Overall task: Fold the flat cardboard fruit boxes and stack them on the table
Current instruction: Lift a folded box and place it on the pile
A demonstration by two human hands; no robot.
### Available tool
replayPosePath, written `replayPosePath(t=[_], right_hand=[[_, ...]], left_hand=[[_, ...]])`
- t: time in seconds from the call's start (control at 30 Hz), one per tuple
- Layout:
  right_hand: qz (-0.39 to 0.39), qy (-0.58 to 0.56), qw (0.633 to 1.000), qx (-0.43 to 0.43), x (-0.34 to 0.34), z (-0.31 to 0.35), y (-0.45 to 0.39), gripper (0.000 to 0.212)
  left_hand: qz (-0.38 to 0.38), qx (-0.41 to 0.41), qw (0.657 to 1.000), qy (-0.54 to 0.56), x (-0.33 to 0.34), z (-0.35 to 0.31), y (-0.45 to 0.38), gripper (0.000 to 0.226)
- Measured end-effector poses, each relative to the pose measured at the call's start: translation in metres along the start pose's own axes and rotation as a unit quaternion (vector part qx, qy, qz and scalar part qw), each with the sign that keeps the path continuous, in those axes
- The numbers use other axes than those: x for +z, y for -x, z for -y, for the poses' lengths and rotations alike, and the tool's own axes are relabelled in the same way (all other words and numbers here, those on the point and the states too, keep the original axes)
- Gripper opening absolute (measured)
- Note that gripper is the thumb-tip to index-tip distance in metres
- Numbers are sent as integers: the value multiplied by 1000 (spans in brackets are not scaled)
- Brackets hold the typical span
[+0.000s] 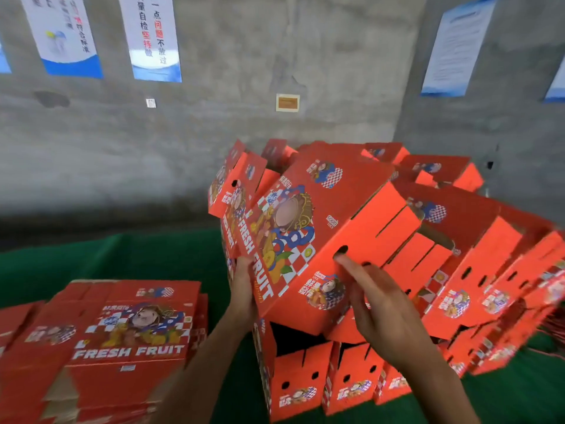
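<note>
Head view: folded red box (293,237) is up in both hands, tilted, "FRESH FRUIT" print facing the camera and running diagonally. It sits at the top of the pile of folded boxes (477,270), which spreads to the right across the green table (153,258).

Left hand (243,289) is at the box's lower left edge, fingers on the printed face near the lettering; whether they curl round the edge, I cannot tell. Right hand (379,304) is on the box's lower right side panel, fingers straight and spread, fingertips (344,260) just below the small round holes. Flat push, no pinch.

Under the held box, more folded boxes (324,381) stand upright on the table, end panels with holes facing the camera.

Stack of flat unfolded boxes (122,338) lies at the left on the table, well apart from the pile, same print face up.

Behind: grey concrete wall (244,87) with hanging posters (153,38) carrying Chinese text and a small label plate (287,102). Frame is slightly motion-blurred at the right edge.
</note>
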State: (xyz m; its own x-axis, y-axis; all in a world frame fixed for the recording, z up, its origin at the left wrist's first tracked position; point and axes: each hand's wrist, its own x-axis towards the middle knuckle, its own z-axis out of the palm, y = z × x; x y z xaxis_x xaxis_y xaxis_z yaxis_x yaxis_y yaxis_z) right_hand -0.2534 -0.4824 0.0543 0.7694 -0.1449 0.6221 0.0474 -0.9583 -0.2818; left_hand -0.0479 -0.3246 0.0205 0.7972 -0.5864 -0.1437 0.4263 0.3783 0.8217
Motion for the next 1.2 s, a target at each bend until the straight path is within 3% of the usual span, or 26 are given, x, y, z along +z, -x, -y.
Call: replayPosePath(t=[0.17,0.37,0.53,0.6,0.7,0.87,0.97,1.2], right_hand=[[70,-22,997,20,20,-3,7,61],[128,-99,986,41,36,8,12,63],[50,-10,996,71,34,20,5,58],[-1,18,996,89,32,32,-5,53],[-46,-17,996,72,31,47,-21,46],[-44,-156,985,53,54,94,-42,51],[-29,-219,972,75,85,126,-49,57],[76,-223,967,96,196,162,-62,76]], left_hand=[[-107,-5,988,-107,-26,44,-17,41],[-150,43,969,-194,-53,47,-20,44],[-127,116,954,-244,-52,26,-12,65],[-105,134,951,-258,-51,15,-13,59],[-69,165,946,-269,-50,-6,-6,54],[-39,223,926,-302,-71,-34,20,45],[-72,252,891,-370,-105,-46,33,36],[-201,186,848,-454,-216,-57,41,61]])
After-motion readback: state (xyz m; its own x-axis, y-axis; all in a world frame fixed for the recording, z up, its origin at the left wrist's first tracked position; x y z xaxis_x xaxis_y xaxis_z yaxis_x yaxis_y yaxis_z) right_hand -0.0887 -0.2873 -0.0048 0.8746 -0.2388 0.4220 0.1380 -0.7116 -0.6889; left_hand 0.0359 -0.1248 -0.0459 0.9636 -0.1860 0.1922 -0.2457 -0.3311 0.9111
